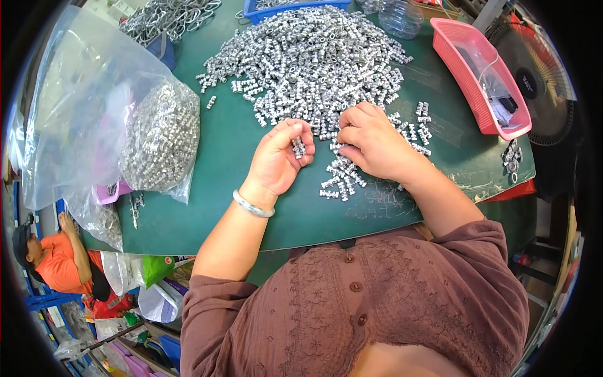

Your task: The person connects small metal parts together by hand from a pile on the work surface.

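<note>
Head view, single entry.

Item: ribbed silvery metal fittings, heaped as one large pile [320, 69] at upper centre on a green tabletop [220, 213]; a looser scatter of fittings [342, 176] lies at the centre, below the pile.

Item: left hand [279, 151], centre, palm turned up, fingers curled around a few held fittings [298, 149]; pale bangle [253, 205] at the wrist.

Item: right hand [372, 141], just right of centre, back uppermost, fingers bent down at the pile's near edge; whether they pinch a fitting cannot be told.

Surroundings: clear plastic bag [162, 135] full of similar pieces, left; pink basket [461, 81], upper right; blue tray [295, 9], cut by the top edge; person in orange [66, 261], lower left.

Handling note: gathering appears to be the step in hand. Best done, in judgement, by lifting from the loose scatter rather than the heap, with the left fingers closed enough that nothing slips out and the two hands near each other.

Obscured: right fingertips, hidden beneath the hand; exact count in the left hand; bore and end details of each fitting, too small to read; lower layers of the pile.
</note>
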`<control>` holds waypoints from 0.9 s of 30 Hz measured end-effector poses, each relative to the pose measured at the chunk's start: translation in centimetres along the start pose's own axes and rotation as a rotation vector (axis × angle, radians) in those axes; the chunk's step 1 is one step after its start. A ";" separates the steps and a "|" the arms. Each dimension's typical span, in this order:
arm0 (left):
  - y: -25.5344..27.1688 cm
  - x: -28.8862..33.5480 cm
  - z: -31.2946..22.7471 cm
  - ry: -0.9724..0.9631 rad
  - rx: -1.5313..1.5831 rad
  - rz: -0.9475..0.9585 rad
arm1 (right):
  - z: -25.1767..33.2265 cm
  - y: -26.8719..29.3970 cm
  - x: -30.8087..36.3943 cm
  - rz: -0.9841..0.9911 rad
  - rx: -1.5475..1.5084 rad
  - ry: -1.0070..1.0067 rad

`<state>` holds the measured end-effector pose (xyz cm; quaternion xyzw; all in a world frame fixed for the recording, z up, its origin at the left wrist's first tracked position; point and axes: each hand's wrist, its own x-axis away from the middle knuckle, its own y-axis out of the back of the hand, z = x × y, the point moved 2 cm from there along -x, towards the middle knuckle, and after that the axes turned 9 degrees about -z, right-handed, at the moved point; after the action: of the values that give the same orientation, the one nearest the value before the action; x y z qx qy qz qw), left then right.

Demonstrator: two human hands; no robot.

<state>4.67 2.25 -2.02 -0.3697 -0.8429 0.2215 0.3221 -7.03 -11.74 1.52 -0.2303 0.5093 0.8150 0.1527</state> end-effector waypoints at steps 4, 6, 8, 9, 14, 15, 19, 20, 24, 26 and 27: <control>-0.5 0.2 0.3 0.005 -0.238 -0.068 | -0.1 -0.3 -0.1 0.002 -0.024 -0.010; -0.8 0.5 0.3 0.020 -0.280 -0.070 | 0.1 -0.3 -0.1 -0.032 -0.059 -0.011; -1.2 0.8 0.4 0.052 -0.332 -0.052 | 0.0 -0.3 -0.1 -0.125 -0.171 -0.066; -1.2 0.9 0.6 0.052 -0.333 -0.051 | 0.1 -0.3 -0.1 -0.125 -0.170 -0.067; -1.3 1.0 0.8 -0.033 -0.289 -0.020 | 0.9 -0.2 -0.2 -0.204 -0.338 -0.083; -1.3 1.0 0.8 -0.059 -0.281 -0.019 | 0.9 -0.3 -0.2 -0.203 -0.339 -0.083; -1.1 0.8 0.7 -0.066 -0.226 0.013 | 0.3 0.1 -0.3 -0.243 -0.316 -0.084; -1.1 0.8 0.7 -0.064 -0.206 0.029 | 0.0 0.3 -0.3 -0.244 -0.253 -0.064; -0.8 0.6 0.6 -0.027 -0.163 0.053 | -1.4 0.3 0.3 -0.142 -0.096 -0.107; -0.7 0.6 0.6 -0.021 -0.154 0.057 | -1.4 0.4 0.3 -0.072 -0.055 -0.118; -0.7 0.5 0.6 -0.016 -0.145 0.060 | -1.5 0.5 0.3 -0.072 -0.056 -0.120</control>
<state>3.60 2.15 -1.84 -0.4155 -0.8478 0.1725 0.2808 -7.19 -13.29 1.14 -0.2036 0.4678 0.8351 0.2056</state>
